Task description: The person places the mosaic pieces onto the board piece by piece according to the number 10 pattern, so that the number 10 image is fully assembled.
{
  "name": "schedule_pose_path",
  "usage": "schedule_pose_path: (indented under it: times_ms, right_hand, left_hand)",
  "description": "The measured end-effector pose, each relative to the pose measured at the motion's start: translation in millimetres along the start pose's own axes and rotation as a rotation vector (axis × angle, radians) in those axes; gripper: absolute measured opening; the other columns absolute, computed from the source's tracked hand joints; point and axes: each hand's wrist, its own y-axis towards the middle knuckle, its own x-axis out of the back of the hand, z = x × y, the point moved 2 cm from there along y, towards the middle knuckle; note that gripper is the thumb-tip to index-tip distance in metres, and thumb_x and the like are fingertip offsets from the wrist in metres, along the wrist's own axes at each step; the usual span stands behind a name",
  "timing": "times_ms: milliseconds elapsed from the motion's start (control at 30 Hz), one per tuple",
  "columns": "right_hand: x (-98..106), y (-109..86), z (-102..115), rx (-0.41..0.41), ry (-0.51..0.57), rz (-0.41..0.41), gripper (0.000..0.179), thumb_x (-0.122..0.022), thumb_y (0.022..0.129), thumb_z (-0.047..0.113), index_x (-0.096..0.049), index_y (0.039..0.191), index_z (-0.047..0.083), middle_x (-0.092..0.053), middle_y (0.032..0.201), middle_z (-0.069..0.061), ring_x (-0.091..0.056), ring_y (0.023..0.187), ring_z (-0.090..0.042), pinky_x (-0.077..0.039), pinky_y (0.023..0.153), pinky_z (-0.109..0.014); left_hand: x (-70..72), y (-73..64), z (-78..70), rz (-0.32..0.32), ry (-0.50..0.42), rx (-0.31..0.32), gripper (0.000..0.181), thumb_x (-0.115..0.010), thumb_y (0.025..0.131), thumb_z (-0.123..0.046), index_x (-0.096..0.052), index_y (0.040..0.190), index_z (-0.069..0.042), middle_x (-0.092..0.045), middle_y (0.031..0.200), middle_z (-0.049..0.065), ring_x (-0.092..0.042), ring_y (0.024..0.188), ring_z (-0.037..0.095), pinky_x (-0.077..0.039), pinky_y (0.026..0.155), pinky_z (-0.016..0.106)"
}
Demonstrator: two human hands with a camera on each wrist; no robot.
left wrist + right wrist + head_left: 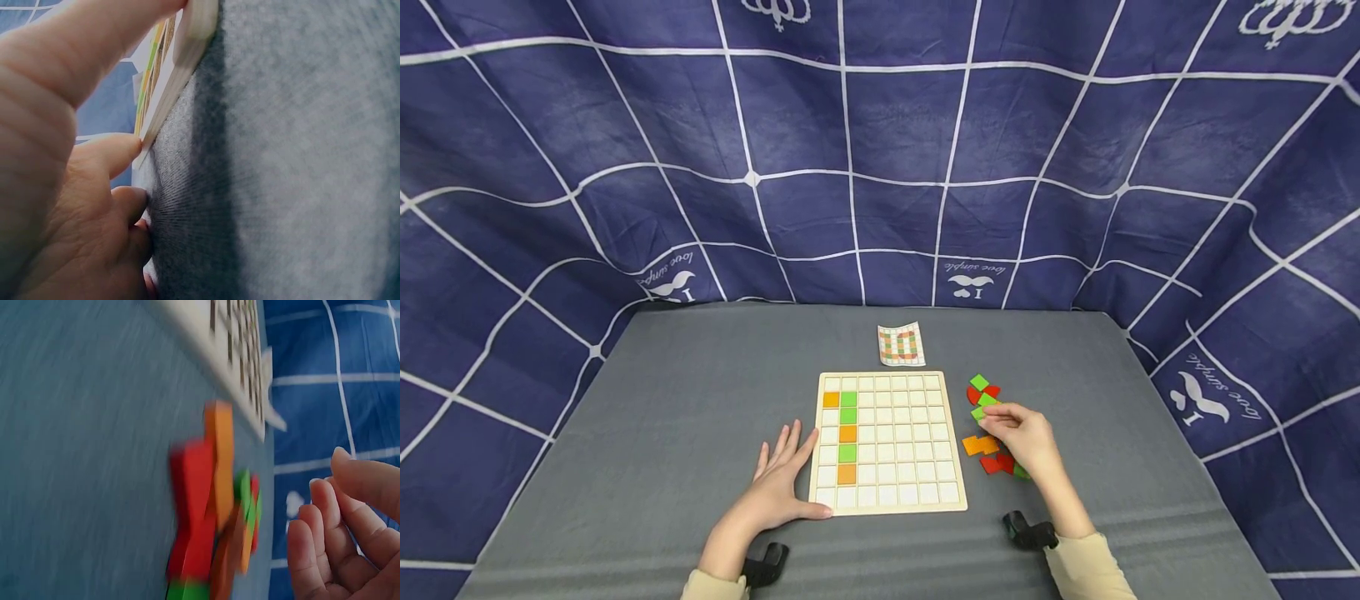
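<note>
A pale wooden grid board [891, 443] lies flat on the table, with several orange and green square tiles [847, 433] set in its left columns. My left hand [778, 487] is spread at the board's left side, thumb at the near corner and forefinger against the left edge. To the right of the board lies a loose cluster of green, orange and red tiles [981, 445]. Above it hovers my right hand [1024, 435], its fingertips beside a green tile [977, 413]. In the right wrist view its thumb and fingers are loosely bent, with no tile visible between them.
Behind the board lies a small printed card [901, 344] with a coloured grid pattern. Grey cloth [700, 392] covers the table. A dark blue curtain [895, 208] with white lines hangs around the far edge and sides.
</note>
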Motion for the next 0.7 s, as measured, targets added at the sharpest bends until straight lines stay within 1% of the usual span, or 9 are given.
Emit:
schedule_pose_path:
  times_ms: [167,233,267,333,433,500,600,700]
  right_hand:
    - [23.3,0.1,-22.9,-0.049,-0.011,-0.035,0.036,-0.077,0.086,0.023,-0.071,0.114,0.001,-0.075,0.104,-0.013,-0.064,0.077,0.005,-0.052,0.069,-0.015]
    - [28.8,-0.2,-29.8,-0.063,-0.024,-0.049,0.037,-0.077,0.086,0.023,-0.070,0.115,0.001,-0.074,0.106,-0.014,-0.063,0.076,0.006,-0.052,0.070,-0.014]
    - [30.7,-0.4,-32.8,-0.069,-0.036,-0.055,0.038,-0.077,0.086,0.023,-0.069,0.115,0.001,-0.073,0.106,-0.014,-0.063,0.077,0.005,-0.052,0.070,-0.015]
    - [33.0,-1.3,-38.6,-0.086,-0.074,-0.052,0.040,-0.078,0.085,0.024,-0.068,0.116,0.000,-0.072,0.108,-0.016,-0.066,0.081,-0.003,-0.053,0.072,-0.018]
    - [33.9,-2.8,-44.6,-0.111,-0.134,-0.016,0.044,-0.079,0.084,0.024,-0.066,0.116,-0.003,-0.070,0.110,-0.020,-0.067,0.091,-0.021,-0.053,0.074,-0.028]
    - [33.6,-3.1,-47.6,-0.131,-0.173,0.015,0.045,-0.079,0.083,0.024,-0.065,0.115,-0.004,-0.068,0.110,-0.022,-0.065,0.096,-0.029,-0.052,0.076,-0.034]
    - [33.3,-3.1,-49.7,-0.151,-0.212,0.035,0.041,-0.079,0.082,0.021,-0.065,0.110,-0.005,-0.067,0.106,-0.023,-0.063,0.093,-0.032,-0.050,0.075,-0.040]
    - [33.4,-2.3,-50.3,-0.155,-0.242,0.035,0.036,-0.079,0.081,0.019,-0.066,0.105,-0.005,-0.069,0.099,-0.020,-0.064,0.088,-0.031,-0.050,0.074,-0.041]
  left_hand:
    - [1.3,-1.9,-1.2,-0.002,-0.008,0.001,0.126,-0.094,0.057,-0.043,-0.024,0.157,-0.008,-0.003,0.164,0.023,0.004,0.152,0.042,0.009,0.118,0.064]
    - [1.6,-3.0,-1.2,-0.007,-0.014,-0.001,0.126,-0.094,0.057,-0.042,-0.025,0.157,-0.008,-0.004,0.164,0.023,0.004,0.152,0.043,0.009,0.117,0.064]
    - [1.5,-3.4,-1.0,-0.004,-0.013,0.001,0.126,-0.094,0.057,-0.042,-0.025,0.157,-0.008,-0.003,0.164,0.023,0.004,0.152,0.043,0.010,0.117,0.064]
    - [1.1,-4.0,-0.4,-0.002,-0.011,0.003,0.126,-0.094,0.058,-0.042,-0.024,0.157,-0.008,-0.003,0.164,0.023,0.004,0.152,0.042,0.010,0.117,0.064]
    - [0.3,-3.7,0.1,-0.002,-0.009,0.003,0.126,-0.094,0.058,-0.043,-0.024,0.157,-0.008,-0.003,0.164,0.023,0.004,0.152,0.043,0.010,0.117,0.064]
    - [0.0,-3.0,0.1,0.001,-0.008,0.005,0.126,-0.093,0.058,-0.044,-0.024,0.157,-0.009,-0.002,0.164,0.022,0.004,0.152,0.042,0.010,0.117,0.063]
    - [-0.5,-1.6,0.1,0.002,-0.003,0.005,0.126,-0.093,0.059,-0.045,-0.023,0.157,-0.010,-0.002,0.164,0.021,0.004,0.152,0.041,0.009,0.118,0.063]
    - [-0.4,-0.9,-0.1,0.003,-0.001,0.007,0.126,-0.093,0.059,-0.044,-0.023,0.157,-0.010,-0.002,0.164,0.021,0.004,0.152,0.041,0.010,0.118,0.063]
